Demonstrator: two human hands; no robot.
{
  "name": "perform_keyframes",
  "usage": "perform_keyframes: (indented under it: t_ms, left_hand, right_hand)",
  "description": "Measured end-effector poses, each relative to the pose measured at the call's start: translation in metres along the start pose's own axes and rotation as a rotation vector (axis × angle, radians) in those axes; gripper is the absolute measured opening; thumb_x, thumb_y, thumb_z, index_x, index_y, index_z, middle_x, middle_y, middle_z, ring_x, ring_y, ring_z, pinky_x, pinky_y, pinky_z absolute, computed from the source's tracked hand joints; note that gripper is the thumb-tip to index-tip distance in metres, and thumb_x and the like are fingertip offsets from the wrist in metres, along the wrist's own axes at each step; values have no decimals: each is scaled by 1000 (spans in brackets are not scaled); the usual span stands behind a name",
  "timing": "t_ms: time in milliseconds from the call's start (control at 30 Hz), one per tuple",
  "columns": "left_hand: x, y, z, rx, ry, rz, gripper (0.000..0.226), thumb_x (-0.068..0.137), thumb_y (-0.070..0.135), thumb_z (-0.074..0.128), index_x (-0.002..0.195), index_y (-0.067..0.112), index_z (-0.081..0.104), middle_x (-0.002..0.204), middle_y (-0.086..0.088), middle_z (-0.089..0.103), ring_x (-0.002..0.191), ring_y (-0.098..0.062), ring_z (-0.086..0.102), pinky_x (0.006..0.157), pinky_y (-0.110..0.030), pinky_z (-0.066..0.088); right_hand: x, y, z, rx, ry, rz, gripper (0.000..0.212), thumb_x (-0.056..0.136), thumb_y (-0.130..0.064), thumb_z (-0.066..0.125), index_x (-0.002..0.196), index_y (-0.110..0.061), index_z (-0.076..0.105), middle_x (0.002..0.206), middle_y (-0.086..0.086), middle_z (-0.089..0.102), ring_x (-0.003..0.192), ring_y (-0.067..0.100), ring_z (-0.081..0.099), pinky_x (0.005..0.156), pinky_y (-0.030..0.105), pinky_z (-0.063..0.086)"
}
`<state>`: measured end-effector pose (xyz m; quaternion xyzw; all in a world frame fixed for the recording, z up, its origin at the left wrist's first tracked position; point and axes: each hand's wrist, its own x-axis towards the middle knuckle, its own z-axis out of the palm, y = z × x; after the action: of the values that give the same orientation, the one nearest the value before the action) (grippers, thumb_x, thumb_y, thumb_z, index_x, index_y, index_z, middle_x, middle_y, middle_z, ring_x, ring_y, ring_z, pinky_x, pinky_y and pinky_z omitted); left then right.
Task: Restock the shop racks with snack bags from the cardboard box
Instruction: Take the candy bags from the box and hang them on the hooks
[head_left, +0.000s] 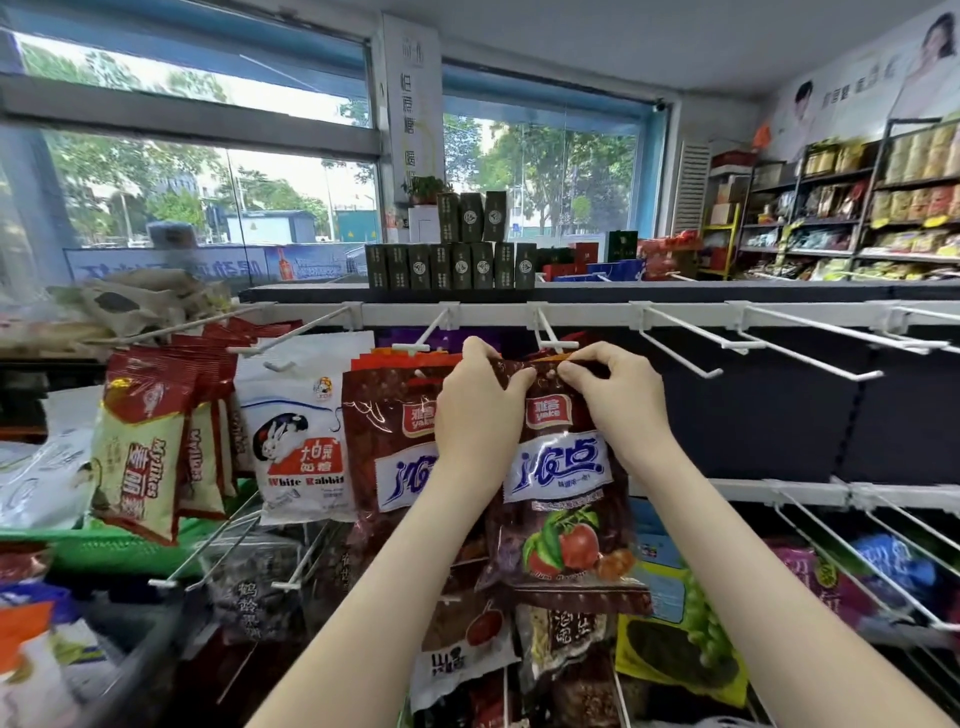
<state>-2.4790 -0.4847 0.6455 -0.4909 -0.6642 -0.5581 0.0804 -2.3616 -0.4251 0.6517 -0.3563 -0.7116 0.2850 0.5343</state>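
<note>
Shop rack (675, 314): a white rail runs across the view with wire hooks jutting forward; the hooks on the right are bare. The left part is hung with Mylikes bags (140, 457), White Rabbit candy bags (298, 447) and a row of hanging dark red bags (387, 441). Held snack bag (563, 499), same dark red kind: upright in front of the rack, just right of that row, top edge just under the tip of a hook (550, 338). Left hand (480, 410) grips the bag's top left corner, fingers curled over it. Right hand (615, 400) pinches the top right edge.
</note>
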Motion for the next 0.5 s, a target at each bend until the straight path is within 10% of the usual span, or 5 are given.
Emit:
perform_keyframes:
  t_ms: [233,500]
  left_hand:
    - [-11,-14,36,496,293,254,47,79,32,69,114,8,49,109,-11,55,96,-26,53,80,-36,43]
    - [-56,-17,37,424,268,326,41,87,17,48,126,7,39,138,-17,36,123,-28,35,102,-41,28]
  right_hand:
    - [6,25,10,-327,173,-88,28,86,-37,65,104,-18,56,105,-3,52,106,18,46,92,35,35]
    - [-44,46,5,-647,242,-430,48,93,-36,47,135,-14,49,137,10,48,125,22,34,99,46,28]
